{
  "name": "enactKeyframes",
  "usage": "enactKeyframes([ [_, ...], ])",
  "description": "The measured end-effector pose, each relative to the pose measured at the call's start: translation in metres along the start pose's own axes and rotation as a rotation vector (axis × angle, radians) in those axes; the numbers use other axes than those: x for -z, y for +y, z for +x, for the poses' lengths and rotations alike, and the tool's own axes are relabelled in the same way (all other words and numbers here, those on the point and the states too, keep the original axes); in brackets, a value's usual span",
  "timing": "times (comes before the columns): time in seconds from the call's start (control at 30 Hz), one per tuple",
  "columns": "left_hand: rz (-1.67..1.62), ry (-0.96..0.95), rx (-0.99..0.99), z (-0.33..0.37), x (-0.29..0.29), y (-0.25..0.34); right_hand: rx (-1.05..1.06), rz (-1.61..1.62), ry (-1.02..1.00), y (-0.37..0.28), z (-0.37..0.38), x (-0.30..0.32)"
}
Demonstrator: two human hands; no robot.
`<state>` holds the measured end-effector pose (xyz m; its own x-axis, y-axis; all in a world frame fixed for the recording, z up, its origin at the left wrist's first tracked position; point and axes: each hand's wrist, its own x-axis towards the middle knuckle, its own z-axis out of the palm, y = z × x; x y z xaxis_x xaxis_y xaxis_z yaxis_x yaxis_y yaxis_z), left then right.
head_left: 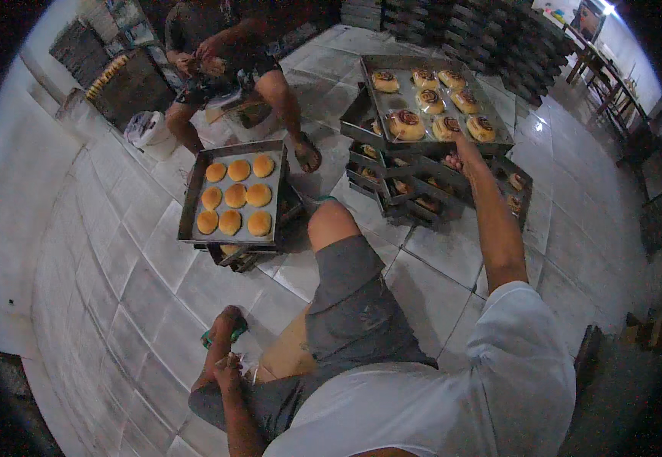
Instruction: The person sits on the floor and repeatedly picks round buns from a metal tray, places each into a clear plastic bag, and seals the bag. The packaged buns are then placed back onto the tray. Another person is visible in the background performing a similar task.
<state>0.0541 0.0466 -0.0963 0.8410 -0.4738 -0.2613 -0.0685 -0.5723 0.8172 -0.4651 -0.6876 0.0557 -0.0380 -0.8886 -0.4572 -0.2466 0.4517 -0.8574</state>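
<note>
My right arm stretches forward to a dark square tray (437, 64) on top of a stack. My right hand (464, 152) is closed around its near rim, with fingertips showing below the edge. Several bagged buns with dark swirled tops, such as one bun (406, 126), lie in that tray. Low beside my bent leg, my left hand (228, 369) is closed, and what it may hold is too small to make out. Ahead on the left, a second tray (186, 221) carries several plain golden buns (236, 196) in rows, on top of other trays.
Across from me sits another person, both hands (200, 64) together at the lap. Beside that person stands a white bucket (150, 135). More filled trays (403, 186) are stacked crookedly under the swirled buns. Dark stacked trays (491, 46) line the back, and pale tiles (137, 305) cover the floor.
</note>
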Motion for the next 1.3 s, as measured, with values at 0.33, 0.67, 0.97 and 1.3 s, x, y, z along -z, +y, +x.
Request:
enactKeyframes([
  [0.33, 0.63, 0.081, -0.505, 0.035, 0.03, -0.093, 0.33, -0.052, -0.091, -0.043, -0.11, -0.123],
  [0.67, -0.488, 0.098, 0.263, 0.04, -0.018, -0.004, 0.999, -1.101, -0.944, 0.054, -0.132, -0.566],
  [0.97, -1.206, 0.205, 0.729, 0.063, -0.003, 0.034, 0.438, -1.183, -0.714, 0.138, -0.057, -0.645],
  [1.3, -1.944, -0.048, 0.503, 0.047, 0.011, 0.045, 0.403, -0.222, -1.049, 0.036, -0.356, -0.523],
])
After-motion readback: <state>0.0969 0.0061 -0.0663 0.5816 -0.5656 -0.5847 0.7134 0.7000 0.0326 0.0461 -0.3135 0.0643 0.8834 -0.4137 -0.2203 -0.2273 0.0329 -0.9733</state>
